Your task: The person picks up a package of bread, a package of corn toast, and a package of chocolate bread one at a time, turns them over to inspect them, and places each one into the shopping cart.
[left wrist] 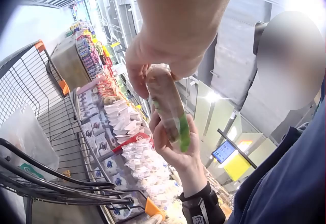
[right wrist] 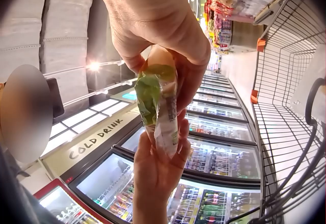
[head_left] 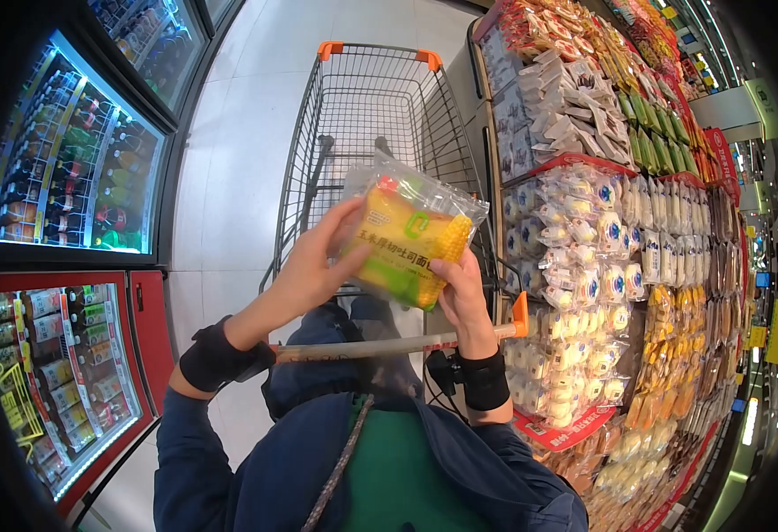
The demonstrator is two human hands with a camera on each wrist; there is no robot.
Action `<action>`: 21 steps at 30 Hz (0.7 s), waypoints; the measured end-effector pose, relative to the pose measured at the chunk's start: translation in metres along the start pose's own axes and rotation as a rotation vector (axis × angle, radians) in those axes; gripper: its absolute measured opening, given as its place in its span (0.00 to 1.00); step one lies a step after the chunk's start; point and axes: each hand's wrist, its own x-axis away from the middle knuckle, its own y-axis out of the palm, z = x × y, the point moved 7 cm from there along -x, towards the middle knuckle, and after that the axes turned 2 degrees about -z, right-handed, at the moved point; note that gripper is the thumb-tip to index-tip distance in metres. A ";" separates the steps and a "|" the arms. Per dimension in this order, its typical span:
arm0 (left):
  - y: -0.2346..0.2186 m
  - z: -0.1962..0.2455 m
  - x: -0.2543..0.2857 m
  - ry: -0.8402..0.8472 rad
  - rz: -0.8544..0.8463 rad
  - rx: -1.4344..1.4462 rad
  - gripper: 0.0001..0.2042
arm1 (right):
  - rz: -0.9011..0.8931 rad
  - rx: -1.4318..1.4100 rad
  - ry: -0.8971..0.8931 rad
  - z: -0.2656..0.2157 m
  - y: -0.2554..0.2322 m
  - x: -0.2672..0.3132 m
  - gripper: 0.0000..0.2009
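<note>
A clear plastic bag of sliced toast bread (head_left: 411,235), printed yellow and green with a corn cob, is held up above the cart handle in the head view. My left hand (head_left: 313,262) grips its left side, thumb across the front. On the lower right corner, my right hand (head_left: 464,297) pinches it with the thumb in front. Seen edge-on in the left wrist view, the bread bag (left wrist: 168,101) stands between both hands. The right wrist view shows its green end (right wrist: 150,94) close up, with my right hand (right wrist: 158,25) above and my left hand (right wrist: 159,170) below.
A wire shopping cart (head_left: 318,97) with orange corners stands in front of me. In the left wrist view a whitish plastic bag (left wrist: 28,142) lies in it. Packaged baked goods (head_left: 584,239) are stacked along the right. Lit drink coolers (head_left: 78,151) line the left.
</note>
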 end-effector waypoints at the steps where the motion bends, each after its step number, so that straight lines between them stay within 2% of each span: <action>1: 0.001 -0.002 0.001 -0.027 -0.006 0.043 0.26 | -0.006 -0.002 -0.001 0.000 0.000 0.000 0.27; 3: 0.002 -0.005 0.002 -0.081 -0.018 0.130 0.26 | -0.017 -0.007 -0.001 0.001 0.000 0.001 0.26; 8: 0.005 -0.024 0.004 -0.080 -0.052 0.275 0.26 | -0.002 -0.019 0.030 0.006 -0.004 0.006 0.26; 12: 0.009 -0.022 0.005 -0.092 -0.034 0.375 0.26 | -0.001 -0.027 0.017 0.000 0.002 0.008 0.26; 18: 0.016 -0.014 0.002 -0.036 0.076 0.342 0.26 | -0.009 0.190 -0.046 -0.012 -0.005 0.009 0.28; 21: 0.022 -0.006 0.000 0.024 0.140 0.197 0.26 | -0.013 0.306 0.007 -0.018 -0.013 0.012 0.27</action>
